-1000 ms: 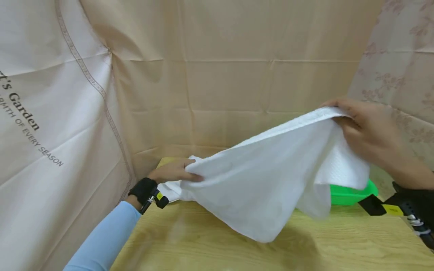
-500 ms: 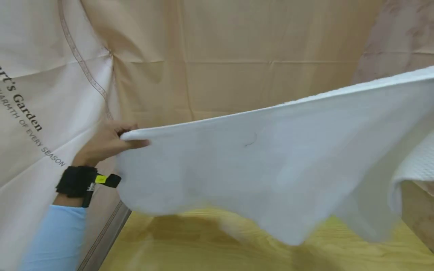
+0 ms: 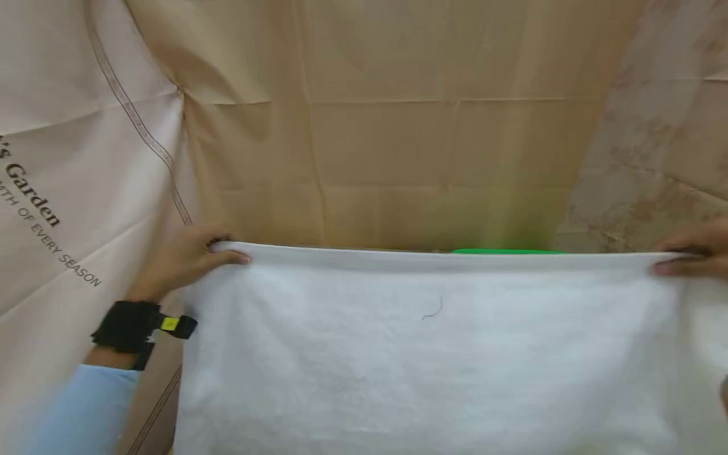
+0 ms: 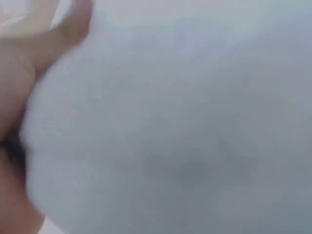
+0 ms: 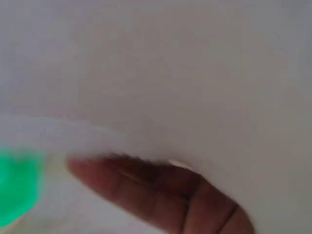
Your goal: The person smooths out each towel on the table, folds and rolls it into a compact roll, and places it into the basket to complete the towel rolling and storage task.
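Observation:
A white towel [image 3: 398, 354] hangs spread between my two hands, its top edge pulled nearly straight and level. My left hand [image 3: 184, 259] pinches the upper left corner between thumb and fingers. At the upper right, my right hand [image 3: 696, 249] pinches the same edge, partly cut off by the frame. A thin dark thread [image 3: 433, 308] lies on the cloth near the middle. In the left wrist view the towel [image 4: 175, 126] fills most of the picture, blurred. The right wrist view shows the fingers [image 5: 161, 200] at the towel's edge.
Behind the towel, the rim of a green container [image 3: 506, 251] shows; its body appears in the right wrist view as a green patch [image 5: 17, 187]. A beige cloth backdrop [image 3: 398, 145] hangs behind, with a printed cloth [image 3: 57, 189] at left and a floral one at right.
The hands have drawn apart, stretching the bunched, slanting towel out flat. The left hand moved left and up, then slightly down; the right moved out of view and came back lower. The towel's edge has levelled.

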Available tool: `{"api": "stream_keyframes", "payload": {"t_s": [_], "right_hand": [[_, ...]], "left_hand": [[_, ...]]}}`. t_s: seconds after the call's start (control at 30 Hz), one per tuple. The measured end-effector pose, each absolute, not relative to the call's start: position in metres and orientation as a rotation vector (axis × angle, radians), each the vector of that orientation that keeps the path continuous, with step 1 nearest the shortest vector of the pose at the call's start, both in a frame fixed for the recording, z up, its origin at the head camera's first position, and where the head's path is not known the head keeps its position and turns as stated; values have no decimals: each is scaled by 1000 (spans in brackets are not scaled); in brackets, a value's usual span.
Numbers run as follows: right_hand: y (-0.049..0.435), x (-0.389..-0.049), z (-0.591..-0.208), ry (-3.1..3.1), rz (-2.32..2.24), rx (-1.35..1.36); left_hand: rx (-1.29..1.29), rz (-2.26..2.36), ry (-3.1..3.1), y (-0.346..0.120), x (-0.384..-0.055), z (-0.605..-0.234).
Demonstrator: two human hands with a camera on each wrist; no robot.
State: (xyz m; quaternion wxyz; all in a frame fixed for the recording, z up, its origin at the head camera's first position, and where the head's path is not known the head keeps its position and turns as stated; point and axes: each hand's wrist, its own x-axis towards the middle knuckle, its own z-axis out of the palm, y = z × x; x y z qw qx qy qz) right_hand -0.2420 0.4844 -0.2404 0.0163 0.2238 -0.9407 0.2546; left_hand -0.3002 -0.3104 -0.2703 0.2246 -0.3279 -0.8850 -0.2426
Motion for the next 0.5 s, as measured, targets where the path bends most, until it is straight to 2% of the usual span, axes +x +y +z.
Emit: {"api": "stream_keyframes", "payload": {"t_s": [0.07, 0.27, 0.37, 0.5], "right_hand": [[447, -233, -262, -2985, 511, 544], [426, -245, -353, -2809, 245, 585], [427, -241, -375, -2664, 161, 576], [431, -224, -372, -2558, 124, 579]], "left_hand": [[-868, -636, -2486, -301, -321, -304], [-790, -631, -2611, -288, -348, -380], [-751, -651, -2677, -293, -345, -393], [-734, -766, -2723, -313, -329, -387]]}}
